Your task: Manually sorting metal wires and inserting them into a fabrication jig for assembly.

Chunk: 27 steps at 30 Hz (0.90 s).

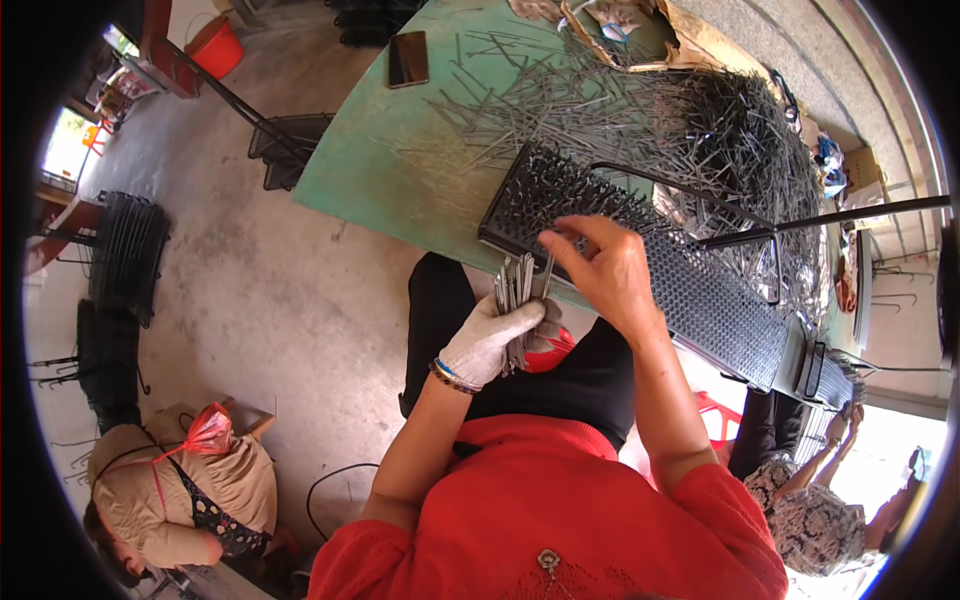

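My left hand (490, 340), in a pale work glove, is closed around a bundle of thin grey metal rods (514, 284) whose tops stick up. Bare, my right hand (610, 270) is just above and right of the bundle, with thumb and fingertips pinched at the top of a single thin rod (547, 277). Right beside that hand lies a long black perforated rack (720, 310) on the table's near edge. Its left part is crowded with upright rods (575, 190), while the holes of its right part show bare.
Loose rods (560, 100) spread over the green table (370, 150), heaped densely at right. A phone (408, 60) and a torn brown bag (700, 42) lie there too. One person (815, 520) works at right; another (190, 490) is lower left. Black racks (130, 260) stand stacked left.
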### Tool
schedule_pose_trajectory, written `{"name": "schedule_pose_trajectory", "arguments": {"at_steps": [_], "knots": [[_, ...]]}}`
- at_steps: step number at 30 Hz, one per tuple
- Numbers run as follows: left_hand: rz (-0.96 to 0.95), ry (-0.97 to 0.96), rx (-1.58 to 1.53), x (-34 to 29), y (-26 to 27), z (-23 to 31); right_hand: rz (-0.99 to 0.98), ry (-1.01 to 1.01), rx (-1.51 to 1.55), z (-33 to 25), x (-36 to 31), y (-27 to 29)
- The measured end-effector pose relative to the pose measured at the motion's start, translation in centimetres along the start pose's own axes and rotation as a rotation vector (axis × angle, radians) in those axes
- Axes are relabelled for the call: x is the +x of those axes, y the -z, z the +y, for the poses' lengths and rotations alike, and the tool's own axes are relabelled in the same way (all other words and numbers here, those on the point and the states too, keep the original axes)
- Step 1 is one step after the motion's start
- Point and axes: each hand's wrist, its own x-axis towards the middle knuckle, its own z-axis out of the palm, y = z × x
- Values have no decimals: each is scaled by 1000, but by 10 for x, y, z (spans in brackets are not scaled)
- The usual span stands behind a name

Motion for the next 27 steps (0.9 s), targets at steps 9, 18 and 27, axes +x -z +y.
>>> {"name": "schedule_pose_trajectory", "arguments": {"at_steps": [9,18,27], "knots": [[-28,32,79,2,-9,-4,-216,-369,342,16,-11,8],[51,46,21,2,-12,-3,-280,-408,640,23,-14,12],[119,57,-22,8,-5,-7,149,-307,612,18,6,-11]]}}
